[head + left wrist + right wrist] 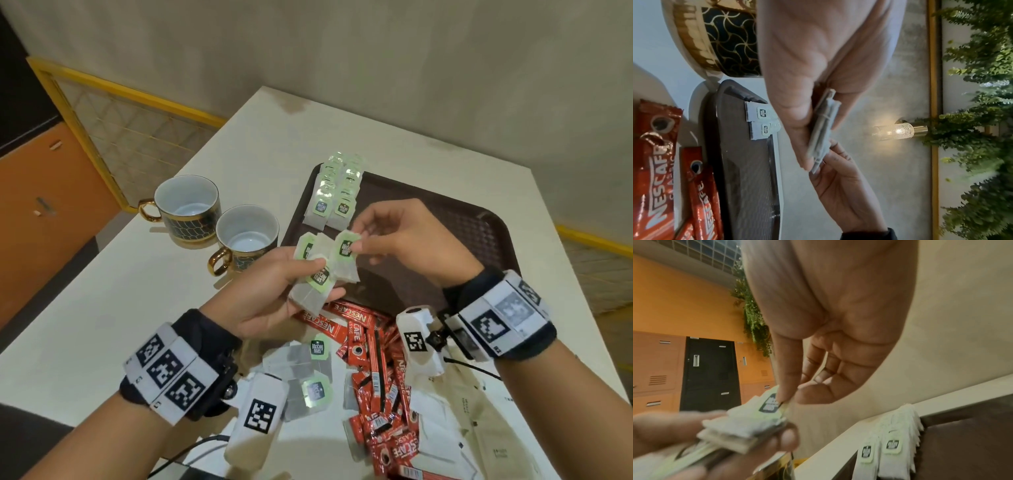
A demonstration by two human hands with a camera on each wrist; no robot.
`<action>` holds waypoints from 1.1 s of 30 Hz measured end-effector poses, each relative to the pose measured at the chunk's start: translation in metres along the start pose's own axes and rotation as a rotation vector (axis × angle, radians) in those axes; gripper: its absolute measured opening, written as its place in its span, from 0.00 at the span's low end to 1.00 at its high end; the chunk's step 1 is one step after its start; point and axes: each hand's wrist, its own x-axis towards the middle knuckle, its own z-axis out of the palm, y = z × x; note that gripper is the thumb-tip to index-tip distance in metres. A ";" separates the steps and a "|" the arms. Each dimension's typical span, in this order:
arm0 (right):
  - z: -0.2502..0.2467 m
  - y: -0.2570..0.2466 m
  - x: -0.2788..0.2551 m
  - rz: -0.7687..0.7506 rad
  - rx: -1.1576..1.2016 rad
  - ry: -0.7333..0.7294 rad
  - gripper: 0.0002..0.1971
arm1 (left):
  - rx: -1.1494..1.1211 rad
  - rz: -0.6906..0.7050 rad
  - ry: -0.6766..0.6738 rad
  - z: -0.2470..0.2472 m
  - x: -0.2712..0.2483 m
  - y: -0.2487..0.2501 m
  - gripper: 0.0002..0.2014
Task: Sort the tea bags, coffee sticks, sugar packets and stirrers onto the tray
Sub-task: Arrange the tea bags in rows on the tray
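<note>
The left hand (274, 291) is clamping a fanned stack (313, 274) of tea bags above the tray (479, 226) edge while the right hand (404, 236) is pinching the top bag (346, 250), which is risking dragging neighbouring bags loose by their tags.

Matt paper tea bags (344, 260), glossy foil coffee sticks (373, 356), textured plastic tray (479, 219).

Dark brown textured plastic tray (479, 226) sits right of centre in the head view. Two overlapping rows of white paper tea bags with green tags (337, 195) lie along its upper-left edge. A fanned bunch of the same bags (322, 270) is held mid-frame. Loose bags (308, 373), red foil coffee sticks (373, 373) and what seem to be pale beige sugar packets (479, 411) crowd the lower frame.
</note>
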 end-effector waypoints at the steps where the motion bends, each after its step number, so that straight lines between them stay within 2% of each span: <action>1: -0.005 -0.002 -0.002 -0.007 -0.019 0.036 0.05 | 0.022 0.017 0.018 -0.001 0.001 0.000 0.18; 4: -0.020 -0.006 -0.009 -0.026 -0.018 0.151 0.04 | 0.089 0.079 0.083 -0.003 0.003 -0.001 0.17; 6: -0.024 -0.009 -0.015 -0.047 -0.024 0.207 0.05 | 0.126 0.125 0.133 -0.004 0.004 0.000 0.20; 8: -0.022 -0.011 -0.021 -0.055 -0.039 0.149 0.07 | 0.139 0.155 0.176 -0.005 0.007 0.000 0.24; 10: -0.013 -0.012 -0.026 -0.058 -0.018 0.016 0.09 | 0.114 0.175 0.199 -0.004 0.010 0.000 0.24; 13: 0.002 -0.009 -0.028 -0.058 0.090 -0.029 0.07 | 0.095 0.220 0.218 -0.002 0.015 -0.001 0.16; 16: 0.003 -0.006 -0.026 -0.045 0.129 -0.041 0.04 | 0.114 0.276 0.311 -0.003 0.019 -0.002 0.06; 18: -0.002 -0.007 -0.028 -0.047 0.159 -0.133 0.05 | 0.127 0.297 0.381 -0.008 0.022 -0.002 0.05; 20: -0.003 -0.009 -0.028 -0.056 0.232 -0.165 0.06 | 0.152 0.306 0.394 -0.012 0.024 -0.002 0.04; 24: 0.007 -0.001 -0.014 -0.056 0.285 -0.026 0.02 | 0.153 0.323 0.330 -0.007 0.027 -0.004 0.08; 28: 0.016 0.009 0.000 -0.001 0.272 -0.024 0.02 | 0.134 0.310 0.295 -0.001 0.030 -0.003 0.03; 31: 0.011 0.015 0.012 0.026 0.249 0.056 0.03 | 0.110 0.319 0.331 -0.004 0.031 -0.002 0.06; 33: 0.001 0.021 0.029 0.063 0.238 0.118 0.03 | 0.106 0.336 0.383 -0.006 0.031 -0.002 0.03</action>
